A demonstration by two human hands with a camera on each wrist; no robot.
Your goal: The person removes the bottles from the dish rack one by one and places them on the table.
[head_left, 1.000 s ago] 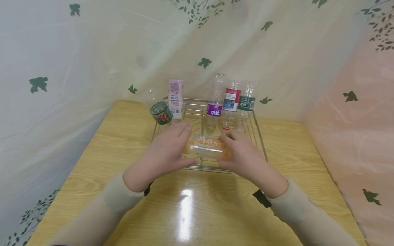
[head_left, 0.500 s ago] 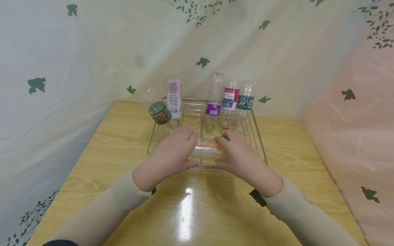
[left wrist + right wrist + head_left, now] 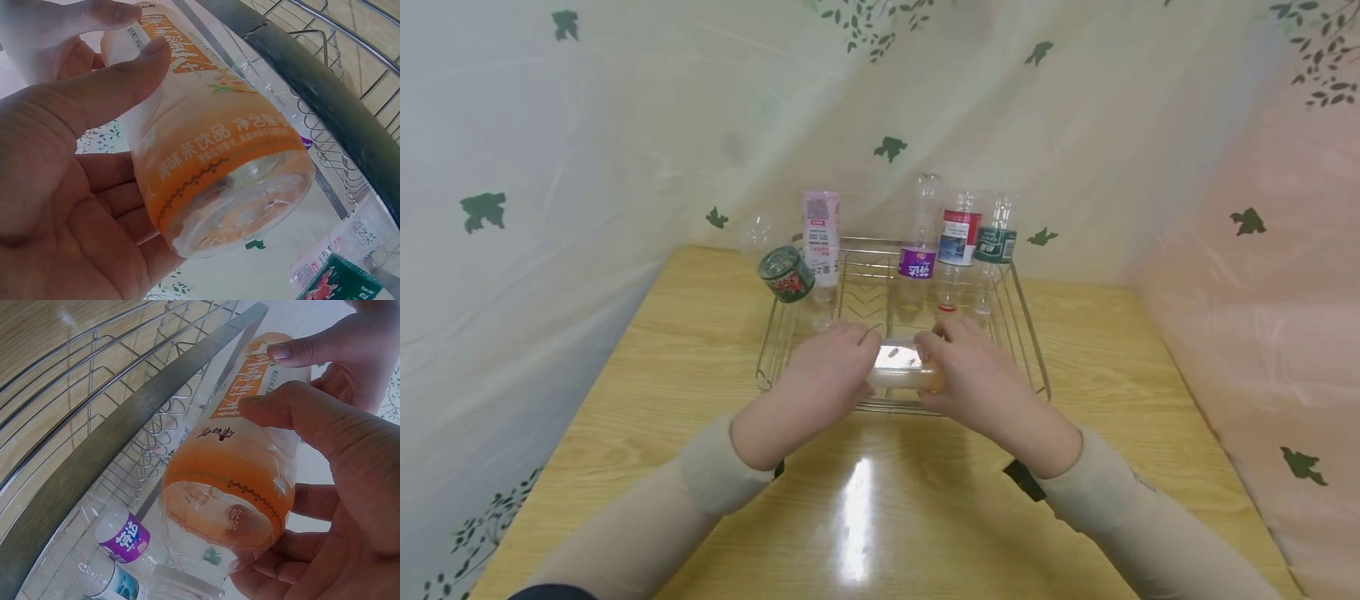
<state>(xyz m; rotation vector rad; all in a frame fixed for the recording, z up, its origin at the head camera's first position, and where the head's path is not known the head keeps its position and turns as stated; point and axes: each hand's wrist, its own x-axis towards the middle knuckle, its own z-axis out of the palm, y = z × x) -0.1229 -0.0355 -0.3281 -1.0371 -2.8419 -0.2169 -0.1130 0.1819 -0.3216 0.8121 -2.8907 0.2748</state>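
Note:
An orange-and-white plastic drink bottle [image 3: 901,367] lies sideways in the air over the front of the wire rack [image 3: 865,292]. My left hand [image 3: 820,371] grips it around the base half, with the clear bottom [image 3: 244,206] showing past the fingers in the left wrist view. From the other side, my right hand [image 3: 981,371] holds the shoulder half. Both thumbs press on the label, as the right wrist view shows on the bottle [image 3: 244,444]. The cap end is only partly visible there.
At the rack's back right stand upside-down bottles with a purple label [image 3: 917,262], a red-and-white label [image 3: 958,237] and a green label [image 3: 996,244]. Back left are a pink-labelled bottle [image 3: 822,237] and a tilted green-labelled bottle [image 3: 786,273]. A patterned curtain hangs behind the wooden table [image 3: 647,358].
My left hand has moved right and closed around the bottle. The bottle has rolled, so its orange lettering has turned away and a paler panel faces up.

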